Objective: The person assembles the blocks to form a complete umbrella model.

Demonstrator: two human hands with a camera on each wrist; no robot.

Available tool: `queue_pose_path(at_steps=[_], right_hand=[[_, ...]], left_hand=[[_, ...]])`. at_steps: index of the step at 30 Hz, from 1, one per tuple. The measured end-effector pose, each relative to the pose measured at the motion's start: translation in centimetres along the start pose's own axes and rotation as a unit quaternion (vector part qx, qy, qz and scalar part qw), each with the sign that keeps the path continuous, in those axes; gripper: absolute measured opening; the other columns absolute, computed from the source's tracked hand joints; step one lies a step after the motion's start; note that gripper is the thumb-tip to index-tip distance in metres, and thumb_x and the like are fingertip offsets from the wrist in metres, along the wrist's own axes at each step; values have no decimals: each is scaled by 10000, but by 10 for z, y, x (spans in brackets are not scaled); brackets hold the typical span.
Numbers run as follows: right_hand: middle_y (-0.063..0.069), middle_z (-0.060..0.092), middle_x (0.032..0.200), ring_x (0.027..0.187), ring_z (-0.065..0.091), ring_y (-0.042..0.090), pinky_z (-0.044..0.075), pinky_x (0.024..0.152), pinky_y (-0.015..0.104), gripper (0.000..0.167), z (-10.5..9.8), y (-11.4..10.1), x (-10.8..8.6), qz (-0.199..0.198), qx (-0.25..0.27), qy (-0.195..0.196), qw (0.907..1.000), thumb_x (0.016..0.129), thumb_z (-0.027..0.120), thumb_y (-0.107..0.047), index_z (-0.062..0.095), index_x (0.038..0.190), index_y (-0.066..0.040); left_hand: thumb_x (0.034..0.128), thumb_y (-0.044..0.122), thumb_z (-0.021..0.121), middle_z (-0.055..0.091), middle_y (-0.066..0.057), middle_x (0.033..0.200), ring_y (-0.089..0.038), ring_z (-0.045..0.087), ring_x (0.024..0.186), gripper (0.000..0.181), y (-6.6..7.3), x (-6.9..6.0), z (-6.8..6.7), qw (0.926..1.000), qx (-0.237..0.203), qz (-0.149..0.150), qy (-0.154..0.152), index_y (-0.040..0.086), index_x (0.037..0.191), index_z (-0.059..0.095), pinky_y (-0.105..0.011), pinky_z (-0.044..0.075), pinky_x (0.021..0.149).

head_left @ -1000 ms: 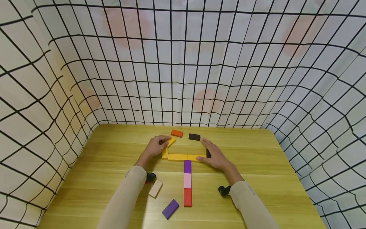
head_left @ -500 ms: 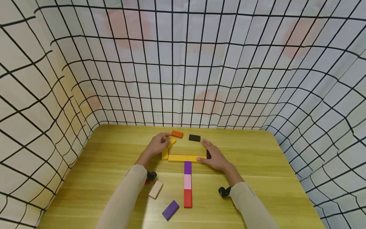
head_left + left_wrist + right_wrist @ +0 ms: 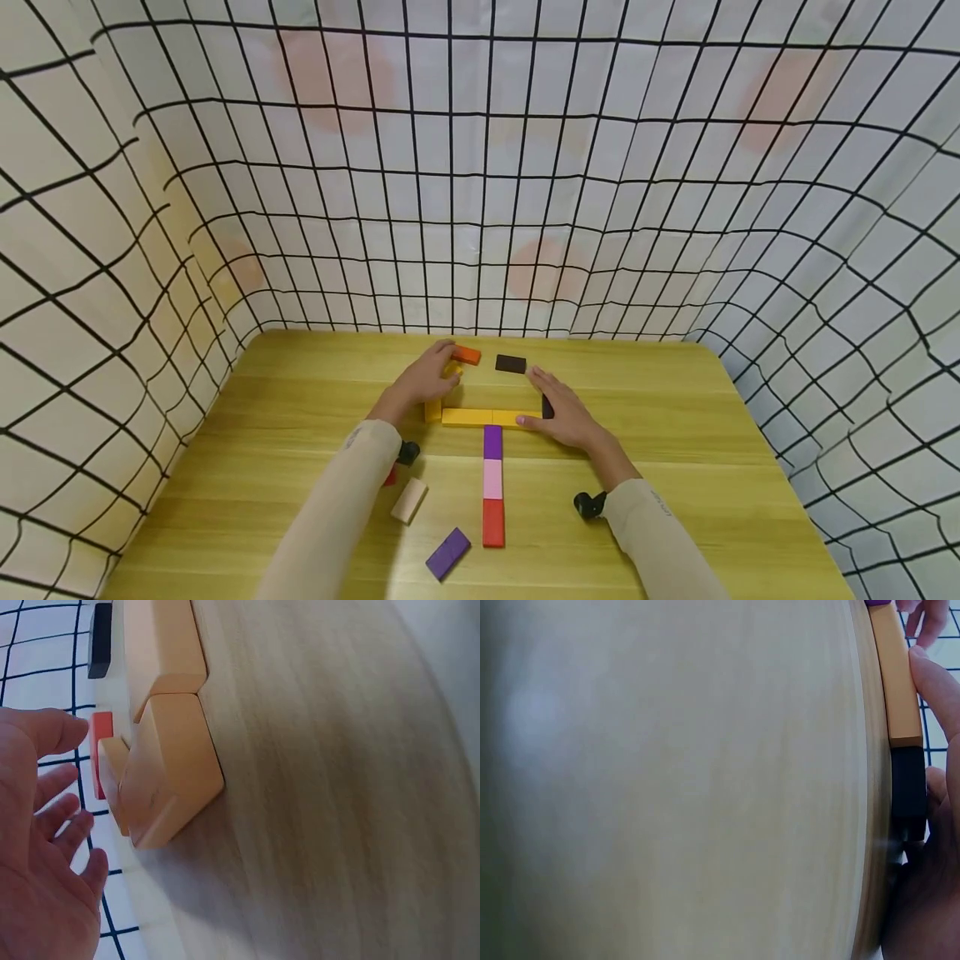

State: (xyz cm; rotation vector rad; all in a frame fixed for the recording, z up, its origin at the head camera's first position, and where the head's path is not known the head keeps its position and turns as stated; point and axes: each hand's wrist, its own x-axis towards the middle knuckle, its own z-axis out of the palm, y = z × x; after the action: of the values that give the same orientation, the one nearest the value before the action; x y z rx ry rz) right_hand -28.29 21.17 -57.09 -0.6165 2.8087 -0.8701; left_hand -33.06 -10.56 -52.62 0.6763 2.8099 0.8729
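Note:
My left hand (image 3: 426,382), fingers loosely bent, reaches over a yellow block (image 3: 454,367) to the near end of an orange block (image 3: 467,356). In the left wrist view, the hand (image 3: 45,847) shows nothing between thumb and fingers; whether it touches the orange block (image 3: 100,754) cannot be told. Another yellow block (image 3: 432,412) stands by the left end of a row of two yellow blocks (image 3: 467,417). My right hand (image 3: 566,410) rests with straight fingers around a black block (image 3: 547,407), its thumb at the row's right end. The hand partly hides that black block.
Below the row, a purple block (image 3: 492,442), a pink block (image 3: 492,479) and a red block (image 3: 493,523) form a line. A second black block (image 3: 511,364) lies at the back. A beige block (image 3: 409,501) and purple piece (image 3: 448,554) lie nearer. Black netting (image 3: 480,225) surrounds the table.
My left hand has let go of the angled yellow block and moved away and right, toward the orange block. The right hand stays in place.

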Motion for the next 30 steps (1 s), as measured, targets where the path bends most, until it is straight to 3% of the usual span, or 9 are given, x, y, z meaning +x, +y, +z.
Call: queue_pose_path(at_steps=[8,15,23,30], right_hand=[[-1,123,1744,1608,96,357,113,1261,661,992,1,-2,0,23,24,-38,10000,910,662,-647,200,1665,-198],[0,137,1743,1605,108,367,121,1256,669,983,3,-1,-1,25,-4,19,10000,912,657,-651,206,1664,-206],[30,154,1741,1595,139,390,141,1242,689,987,5,0,-1,8,6,74,10000,909,664,-644,214,1662,-192],[27,146,1742,1600,124,378,129,1252,673,984,2,0,-1,24,-24,53,10000,914,656,-646,211,1663,-188]], left_hand=[[1004,236,550,305,-134,1677,-368,322,1533,618,2,5,4,9982,394,-275,-355,64,1579,403,-530,327,1237],[985,291,589,317,-133,1664,-371,334,1516,627,3,7,10,9984,338,-174,-425,94,1562,445,-569,345,1216],[972,498,640,273,-128,1691,-372,252,1559,801,3,3,15,9976,526,-31,-458,102,1608,357,-568,284,1249],[945,547,661,308,-103,1683,-361,275,1555,852,4,1,13,9970,616,8,-475,107,1608,359,-548,280,1256]])
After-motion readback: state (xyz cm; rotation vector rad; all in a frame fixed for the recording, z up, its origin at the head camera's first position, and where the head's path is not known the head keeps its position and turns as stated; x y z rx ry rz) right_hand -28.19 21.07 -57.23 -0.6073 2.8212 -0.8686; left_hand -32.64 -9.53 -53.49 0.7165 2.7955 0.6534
